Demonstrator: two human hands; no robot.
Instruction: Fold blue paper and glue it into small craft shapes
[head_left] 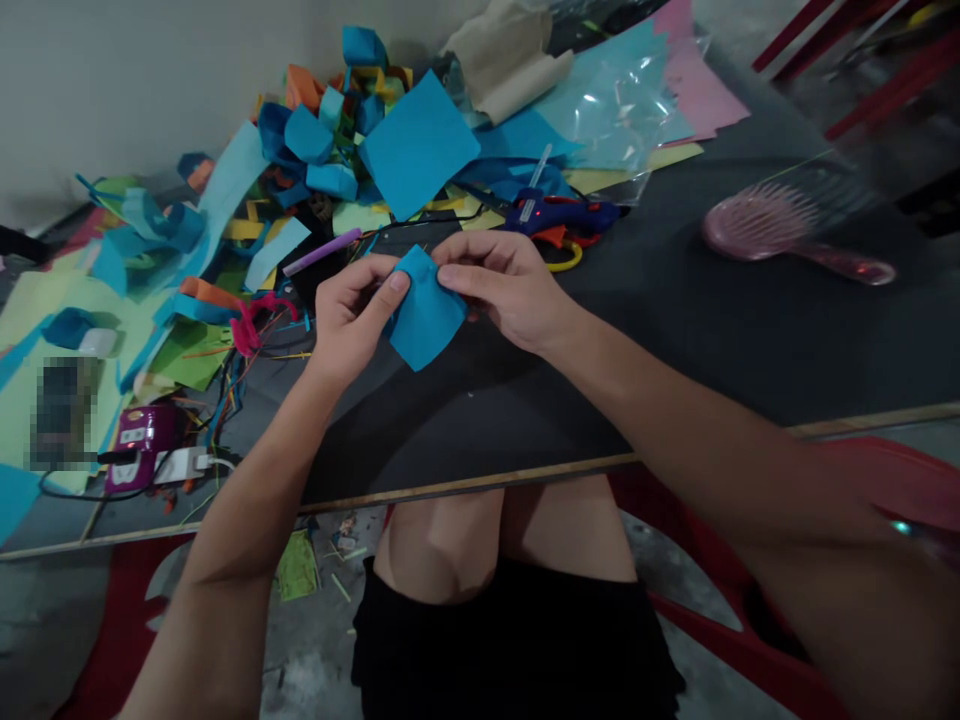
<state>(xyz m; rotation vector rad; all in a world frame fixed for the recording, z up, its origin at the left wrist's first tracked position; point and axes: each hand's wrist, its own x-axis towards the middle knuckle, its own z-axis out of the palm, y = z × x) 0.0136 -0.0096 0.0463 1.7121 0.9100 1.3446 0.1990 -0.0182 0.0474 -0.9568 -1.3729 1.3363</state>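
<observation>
A small blue paper square (426, 322) hangs with one corner down, held above the dark table. My left hand (355, 318) pinches its left edge between thumb and fingers. On the right side, near the upper corner, my right hand (508, 285) grips it with thumb and index finger; its other fingers curl behind. Just beyond my hands lie a purple stick (322, 251), a blue glue gun (559, 214) and scissors with a yellow handle (567, 257). A larger blue sheet (420, 147) rests on the pile behind.
Folded paper pieces (307, 135) heap at the back left. A pink hairbrush (765, 225) lies right, near a clear plastic bag (622, 105). A purple power strip (142, 440) with cables sits left. The table's front edge (450, 487) runs below my hands.
</observation>
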